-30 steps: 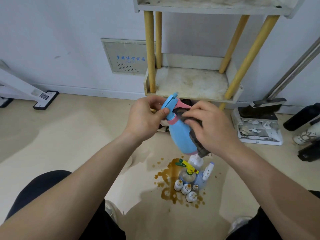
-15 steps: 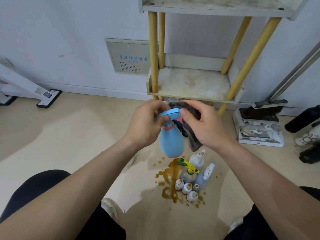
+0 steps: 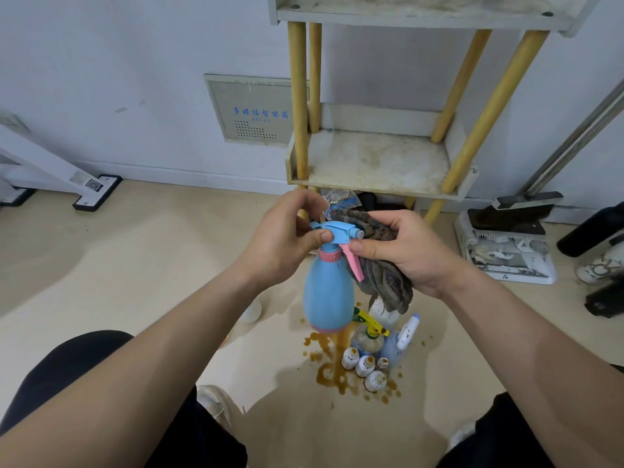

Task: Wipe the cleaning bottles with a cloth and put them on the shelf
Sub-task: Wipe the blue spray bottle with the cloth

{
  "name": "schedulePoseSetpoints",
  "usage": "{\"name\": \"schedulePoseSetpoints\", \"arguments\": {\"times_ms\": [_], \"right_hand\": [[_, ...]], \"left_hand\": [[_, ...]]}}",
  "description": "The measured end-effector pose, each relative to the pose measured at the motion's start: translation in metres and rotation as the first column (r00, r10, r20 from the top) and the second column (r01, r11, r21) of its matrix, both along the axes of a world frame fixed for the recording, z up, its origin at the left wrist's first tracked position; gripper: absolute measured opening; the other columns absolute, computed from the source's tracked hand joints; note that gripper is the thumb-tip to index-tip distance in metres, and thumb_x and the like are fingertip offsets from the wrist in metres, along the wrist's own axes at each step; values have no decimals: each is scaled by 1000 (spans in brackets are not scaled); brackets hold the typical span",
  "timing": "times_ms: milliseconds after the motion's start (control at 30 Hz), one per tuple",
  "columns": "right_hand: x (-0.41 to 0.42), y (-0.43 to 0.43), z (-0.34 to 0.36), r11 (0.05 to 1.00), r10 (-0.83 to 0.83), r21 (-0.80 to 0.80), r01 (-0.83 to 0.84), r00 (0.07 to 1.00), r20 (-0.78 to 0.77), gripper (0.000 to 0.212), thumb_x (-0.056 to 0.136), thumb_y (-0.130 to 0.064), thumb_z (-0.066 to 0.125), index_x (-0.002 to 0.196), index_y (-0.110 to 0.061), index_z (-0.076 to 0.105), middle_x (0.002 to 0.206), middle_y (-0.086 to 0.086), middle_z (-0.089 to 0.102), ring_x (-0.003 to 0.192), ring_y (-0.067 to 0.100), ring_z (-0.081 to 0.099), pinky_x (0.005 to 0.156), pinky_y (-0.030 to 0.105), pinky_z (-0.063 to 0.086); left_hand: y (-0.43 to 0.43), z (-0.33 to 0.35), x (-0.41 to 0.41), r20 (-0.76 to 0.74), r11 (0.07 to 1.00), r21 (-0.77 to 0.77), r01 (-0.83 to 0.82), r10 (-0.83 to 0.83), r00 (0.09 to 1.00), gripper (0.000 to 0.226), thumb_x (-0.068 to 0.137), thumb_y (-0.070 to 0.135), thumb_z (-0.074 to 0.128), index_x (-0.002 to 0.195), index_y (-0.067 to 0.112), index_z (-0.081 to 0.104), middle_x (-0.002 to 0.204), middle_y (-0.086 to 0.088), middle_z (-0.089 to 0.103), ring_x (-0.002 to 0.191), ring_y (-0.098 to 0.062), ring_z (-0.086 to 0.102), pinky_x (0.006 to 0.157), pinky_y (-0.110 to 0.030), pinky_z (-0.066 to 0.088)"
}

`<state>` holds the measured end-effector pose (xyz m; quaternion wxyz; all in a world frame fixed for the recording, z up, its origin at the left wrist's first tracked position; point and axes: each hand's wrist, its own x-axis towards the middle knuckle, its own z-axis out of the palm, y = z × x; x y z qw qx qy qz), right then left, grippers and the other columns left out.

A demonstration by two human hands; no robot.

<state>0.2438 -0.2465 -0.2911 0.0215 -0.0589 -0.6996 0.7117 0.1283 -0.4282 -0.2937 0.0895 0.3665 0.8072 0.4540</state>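
Left hand (image 3: 280, 243) fingers gripping blue spray bottle (image 3: 328, 292) by its nozzle head, right hand (image 3: 410, 251) fingers clutching dark cloth (image 3: 385, 278) against trigger, above stained floor (image 3: 169, 265).

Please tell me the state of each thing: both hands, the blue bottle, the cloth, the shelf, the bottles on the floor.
blue spray bottle: upright, held above the floor.
left hand: grips the bottle's spray head.
right hand: holds the cloth at the nozzle.
cloth: bunched, hanging beside the bottle.
shelf: stained, dirty.
small bottles: standing on the floor in the brown spill.
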Motion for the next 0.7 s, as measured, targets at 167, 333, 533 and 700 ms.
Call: {"name": "schedulePoseSetpoints", "arguments": {"times_ms": [167,333,533,700], "right_hand": [[-3,-10,-11,989,-133,66,136,990,-46,27,82,-12,80,108,-7,75,101,11,77,98,28,75,91,48,59],[-5,-22,-17,969,-213,115,219,975,-66,22,84,-9,81,106,-13,78,98,7,78,98,27,75,93,50,58],[-12,-28,-26,912,-352,201,357,934,-59,14,87,-17,79,101,-19,78,96,9,75,92,24,72,89,53,57],[-17,-30,-25,895,-353,261,363,932,-86,14,82,-25,75,95,-25,79,105,7,69,99,22,69,88,50,57]], "left_hand": [[2,2,2,-111,990,-47,-135,129,985,24,83,19,82,97,24,63,85,13,59,69,0,55,62,-9,42],[7,2,10,-49,977,-82,-195,192,980,20,92,16,72,111,20,75,83,10,73,70,1,65,68,-7,48],[10,-1,18,119,988,-32,-154,157,980,36,91,10,72,127,12,70,105,2,77,97,-7,72,95,-31,56],[11,0,18,247,992,22,-127,117,962,51,80,24,83,128,13,68,105,5,76,97,-3,71,92,-27,58]]}}
